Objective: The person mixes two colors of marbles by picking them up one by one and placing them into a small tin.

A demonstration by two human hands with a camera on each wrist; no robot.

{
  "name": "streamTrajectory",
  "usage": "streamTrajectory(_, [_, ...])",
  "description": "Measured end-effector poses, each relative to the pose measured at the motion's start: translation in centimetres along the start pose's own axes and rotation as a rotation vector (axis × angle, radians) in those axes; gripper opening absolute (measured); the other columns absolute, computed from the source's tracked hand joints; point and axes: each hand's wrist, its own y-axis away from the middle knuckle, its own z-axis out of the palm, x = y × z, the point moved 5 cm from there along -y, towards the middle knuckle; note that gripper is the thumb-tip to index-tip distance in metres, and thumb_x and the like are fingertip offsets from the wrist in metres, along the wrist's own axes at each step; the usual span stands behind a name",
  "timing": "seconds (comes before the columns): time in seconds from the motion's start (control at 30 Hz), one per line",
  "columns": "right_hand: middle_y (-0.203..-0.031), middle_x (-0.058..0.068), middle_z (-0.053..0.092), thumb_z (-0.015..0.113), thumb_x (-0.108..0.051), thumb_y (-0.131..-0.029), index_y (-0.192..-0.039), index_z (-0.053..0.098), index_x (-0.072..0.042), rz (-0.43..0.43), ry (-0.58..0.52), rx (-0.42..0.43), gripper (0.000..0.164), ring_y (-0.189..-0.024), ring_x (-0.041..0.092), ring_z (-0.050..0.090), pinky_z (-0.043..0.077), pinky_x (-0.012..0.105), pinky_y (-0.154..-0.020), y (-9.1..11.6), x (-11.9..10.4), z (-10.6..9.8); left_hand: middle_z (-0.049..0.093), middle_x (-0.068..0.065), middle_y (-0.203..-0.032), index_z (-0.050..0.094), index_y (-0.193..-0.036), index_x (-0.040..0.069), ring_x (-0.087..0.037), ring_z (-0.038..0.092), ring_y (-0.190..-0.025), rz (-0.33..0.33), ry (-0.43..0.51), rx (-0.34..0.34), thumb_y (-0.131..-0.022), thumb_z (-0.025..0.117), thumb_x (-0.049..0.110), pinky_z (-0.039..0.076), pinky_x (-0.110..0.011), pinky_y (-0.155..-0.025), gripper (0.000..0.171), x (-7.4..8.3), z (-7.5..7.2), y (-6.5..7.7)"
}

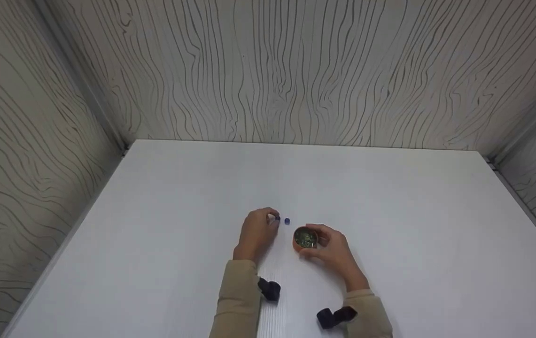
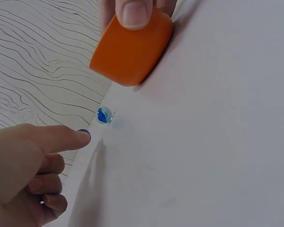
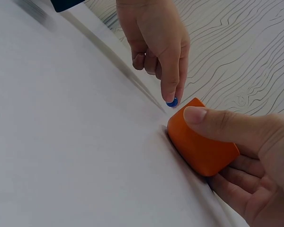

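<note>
Between thumb and forefinger, my left hand (image 1: 257, 232) pinches a small blue marble (image 3: 172, 102), with the other fingers curled in. A clear glass marble with a blue swirl (image 2: 104, 115) lies on the table, between that hand and an orange cup (image 3: 201, 142). My right hand (image 1: 333, 251) grips the cup from the right, thumb on the near side and fingers round the far side. The cup tilts low over the tabletop. Its mouth shows greenish, shiny contents in the head view, too small to make out singly.
A white table (image 1: 178, 197) spreads around both hands. Wood-grain patterned panels (image 1: 277, 70) rise behind it and at both sides. Black wrist-worn devices (image 1: 270, 290) stick out from the tan sleeves (image 1: 237, 300).
</note>
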Motion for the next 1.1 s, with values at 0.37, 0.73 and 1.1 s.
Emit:
streamTrajectory(0.37, [-0.126, 0.02, 0.064, 0.086, -0.013, -0.068, -0.123, 0.062, -0.001, 0.014, 0.001, 0.018, 0.062, -0.122, 0.036, 0.059, 0.047, 0.044, -0.104, 0.0, 0.0, -0.1, 0.06, -0.003, -0.078, 0.071, -0.109, 0.011, -0.013, 0.049, -0.068, 0.032, 0.003, 0.001, -0.089, 0.057, 0.013, 0.04, -0.026, -0.061, 0.024, 0.8, -0.4, 0.6])
streamTrajectory(0.73, [-0.126, 0.021, 0.064, 0.085, -0.012, -0.068, -0.123, 0.062, -0.001, -0.01, 0.013, 0.016, 0.061, -0.121, 0.036, 0.06, 0.048, 0.044, -0.103, 0.0, -0.1, 0.0, 0.071, -0.009, -0.099, 0.071, -0.107, 0.012, -0.02, 0.064, -0.089, 0.084, -0.06, 0.029, -0.089, 0.067, 0.014, 0.054, -0.037, -0.08, 0.018, 1.9, -0.8, 1.5])
streamTrajectory(1.1, [-0.125, 0.022, 0.064, 0.086, -0.013, -0.068, -0.122, 0.062, 0.001, -0.046, 0.023, 0.011, 0.061, -0.12, 0.038, 0.06, 0.049, 0.044, -0.101, -0.1, -0.2, -0.1, 0.07, -0.01, -0.094, 0.071, -0.106, 0.011, -0.018, 0.061, -0.084, 0.151, -0.048, 0.034, -0.088, 0.068, 0.014, 0.052, -0.032, -0.073, 0.018, 3.0, -0.8, 2.3])
